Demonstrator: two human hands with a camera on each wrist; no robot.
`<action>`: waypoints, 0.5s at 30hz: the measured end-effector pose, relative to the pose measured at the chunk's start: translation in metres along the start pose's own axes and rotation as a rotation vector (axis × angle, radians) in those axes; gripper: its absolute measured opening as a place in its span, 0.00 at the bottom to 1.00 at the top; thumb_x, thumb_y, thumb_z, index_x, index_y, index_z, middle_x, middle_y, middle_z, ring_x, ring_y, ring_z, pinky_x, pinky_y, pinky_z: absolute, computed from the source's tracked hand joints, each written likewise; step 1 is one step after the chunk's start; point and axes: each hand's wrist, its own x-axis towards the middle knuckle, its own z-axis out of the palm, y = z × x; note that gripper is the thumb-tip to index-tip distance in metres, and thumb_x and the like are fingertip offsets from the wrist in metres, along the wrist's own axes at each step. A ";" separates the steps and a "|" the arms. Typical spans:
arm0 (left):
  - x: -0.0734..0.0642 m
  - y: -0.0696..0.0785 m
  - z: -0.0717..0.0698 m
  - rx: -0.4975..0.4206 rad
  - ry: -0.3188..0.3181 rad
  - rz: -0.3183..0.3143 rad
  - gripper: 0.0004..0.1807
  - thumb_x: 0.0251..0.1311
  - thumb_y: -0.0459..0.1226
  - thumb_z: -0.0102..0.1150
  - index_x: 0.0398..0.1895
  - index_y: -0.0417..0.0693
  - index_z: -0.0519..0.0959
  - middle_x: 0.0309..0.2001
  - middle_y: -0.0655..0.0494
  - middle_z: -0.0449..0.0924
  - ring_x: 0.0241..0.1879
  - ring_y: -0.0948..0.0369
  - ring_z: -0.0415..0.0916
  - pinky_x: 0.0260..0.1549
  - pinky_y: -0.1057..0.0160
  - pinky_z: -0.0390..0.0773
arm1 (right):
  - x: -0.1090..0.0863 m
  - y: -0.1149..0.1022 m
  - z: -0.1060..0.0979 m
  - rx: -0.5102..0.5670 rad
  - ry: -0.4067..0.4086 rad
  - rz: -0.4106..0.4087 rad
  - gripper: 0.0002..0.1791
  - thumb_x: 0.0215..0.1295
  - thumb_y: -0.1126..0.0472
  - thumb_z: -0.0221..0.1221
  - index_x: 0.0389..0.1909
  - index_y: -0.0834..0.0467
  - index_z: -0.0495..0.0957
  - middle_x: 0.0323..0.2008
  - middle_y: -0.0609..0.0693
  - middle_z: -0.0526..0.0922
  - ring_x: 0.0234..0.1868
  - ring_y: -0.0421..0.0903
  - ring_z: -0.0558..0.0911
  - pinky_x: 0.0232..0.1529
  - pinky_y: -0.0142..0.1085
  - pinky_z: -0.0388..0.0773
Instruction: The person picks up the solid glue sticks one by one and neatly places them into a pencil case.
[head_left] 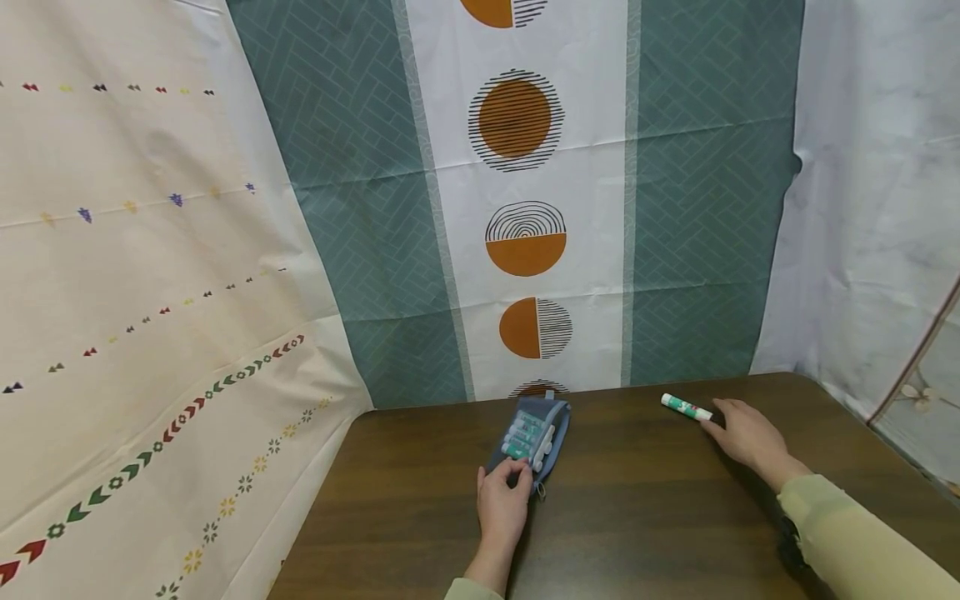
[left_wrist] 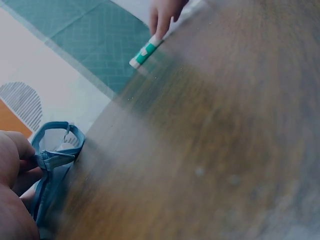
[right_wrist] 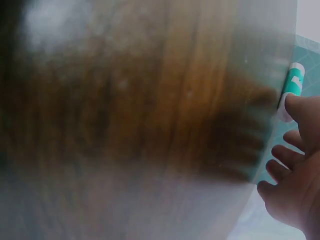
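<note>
My left hand (head_left: 502,504) pinches the near end of a blue zippered pouch (head_left: 564,433), thumb and forefinger together at its edge. Through the pouch's clear side show several white-and-green sticks (head_left: 522,433), and others show at its opening. The left wrist view has the pouch's blue zipper trim (left_wrist: 45,185) beside the left fingers. Over to the right, my right hand (head_left: 750,435) pinches the near end of a white glue stick (head_left: 686,407) with a green label between thumb and forefinger. In the right wrist view, the remaining fingers (right_wrist: 287,156) extend loosely below the stick (right_wrist: 295,82).
Both hands are at a dark brown wooden table (head_left: 622,517). Behind its far edge hangs a green and white patterned cloth (head_left: 525,183). A cream cloth (head_left: 150,292) drapes at the left, and a pale marbled cloth (head_left: 877,208) at the right.
</note>
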 end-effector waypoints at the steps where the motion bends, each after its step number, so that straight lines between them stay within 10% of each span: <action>1: 0.000 0.000 0.000 -0.002 -0.001 -0.001 0.04 0.68 0.33 0.72 0.35 0.48 0.92 0.46 0.61 0.94 0.59 0.49 0.89 0.82 0.32 0.52 | 0.000 0.001 0.000 0.000 0.000 0.001 0.35 0.81 0.53 0.60 0.69 0.82 0.69 0.68 0.85 0.70 0.67 0.83 0.71 0.66 0.75 0.71; 15: -0.001 -0.002 0.002 -0.036 0.035 0.043 0.03 0.66 0.33 0.72 0.34 0.47 0.91 0.45 0.59 0.94 0.57 0.46 0.89 0.79 0.28 0.55 | 0.005 0.003 0.004 0.017 -0.010 0.017 0.31 0.80 0.55 0.62 0.66 0.79 0.73 0.66 0.83 0.72 0.65 0.83 0.73 0.61 0.75 0.74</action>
